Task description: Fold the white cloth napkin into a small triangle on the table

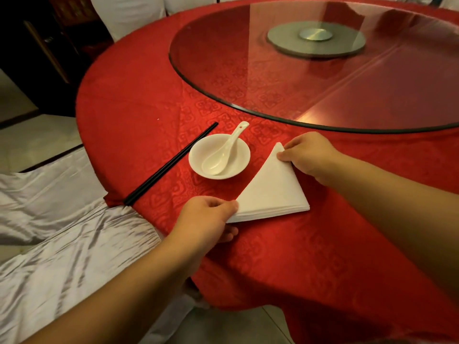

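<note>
The white cloth napkin lies on the red tablecloth folded into a layered triangle, its point aimed away from me. My left hand pinches the near left corner of the triangle between thumb and fingers. At the far tip, my right hand grips the cloth with its fingertips. Both hands touch the napkin, which rests flat on the table.
A white bowl holding a white ceramic spoon sits just left of the napkin. Black chopsticks lie further left near the table edge. A glass turntable covers the table's middle. A satin-covered chair stands at left.
</note>
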Tool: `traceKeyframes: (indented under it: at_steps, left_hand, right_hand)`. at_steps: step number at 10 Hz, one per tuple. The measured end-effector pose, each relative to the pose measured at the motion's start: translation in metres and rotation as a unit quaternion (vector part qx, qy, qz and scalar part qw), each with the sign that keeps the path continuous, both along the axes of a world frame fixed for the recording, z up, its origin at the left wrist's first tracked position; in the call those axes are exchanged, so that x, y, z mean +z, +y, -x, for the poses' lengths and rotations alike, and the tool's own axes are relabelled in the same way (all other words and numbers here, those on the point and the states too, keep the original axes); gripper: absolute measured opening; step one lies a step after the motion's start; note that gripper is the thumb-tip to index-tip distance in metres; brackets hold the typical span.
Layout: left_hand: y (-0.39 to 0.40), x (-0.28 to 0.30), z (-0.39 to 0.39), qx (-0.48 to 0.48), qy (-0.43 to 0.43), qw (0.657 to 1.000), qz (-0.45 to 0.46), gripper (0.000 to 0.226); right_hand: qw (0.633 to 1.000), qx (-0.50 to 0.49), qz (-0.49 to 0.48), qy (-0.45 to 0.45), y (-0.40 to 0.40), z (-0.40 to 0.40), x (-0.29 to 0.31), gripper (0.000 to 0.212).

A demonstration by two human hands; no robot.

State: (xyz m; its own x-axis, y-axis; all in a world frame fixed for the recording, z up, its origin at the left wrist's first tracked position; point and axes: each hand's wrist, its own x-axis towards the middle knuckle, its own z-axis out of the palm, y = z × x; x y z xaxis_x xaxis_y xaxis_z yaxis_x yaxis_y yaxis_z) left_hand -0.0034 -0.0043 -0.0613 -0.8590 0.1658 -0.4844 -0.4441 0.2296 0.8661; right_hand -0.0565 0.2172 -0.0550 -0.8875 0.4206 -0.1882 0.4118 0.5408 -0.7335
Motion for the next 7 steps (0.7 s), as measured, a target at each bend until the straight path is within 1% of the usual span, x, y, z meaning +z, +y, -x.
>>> traceKeyframes:
  at_steps: [1,2,3,5,7]
  left_hand:
    - [-0.002,-0.003,0.001,-0.037,0.066,0.995,0.066,0.016]
    - [-0.003,-0.006,0.001,-0.073,0.113,0.981,0.142,0.018]
    - [-0.004,-0.009,0.001,-0.075,0.149,0.971,0.172,0.015]
    - [-0.004,-0.014,0.003,-0.059,0.151,0.975,0.154,0.017]
    - [-0.009,-0.005,0.001,-0.055,0.146,0.981,0.114,0.024]
  right_hand:
    - [0.998,0.016,-0.052,0.019,0.001,-0.003,-0.008,0.026]
    - [0.995,0.028,-0.085,0.038,0.003,-0.005,-0.014,0.023]
    - [0.994,0.031,-0.090,0.044,0.004,-0.006,-0.016,0.019]
    - [0.992,0.042,-0.110,0.047,0.004,-0.007,-0.018,0.019]
    - [0.992,0.024,-0.110,0.048,0.001,-0.015,-0.005,0.031]
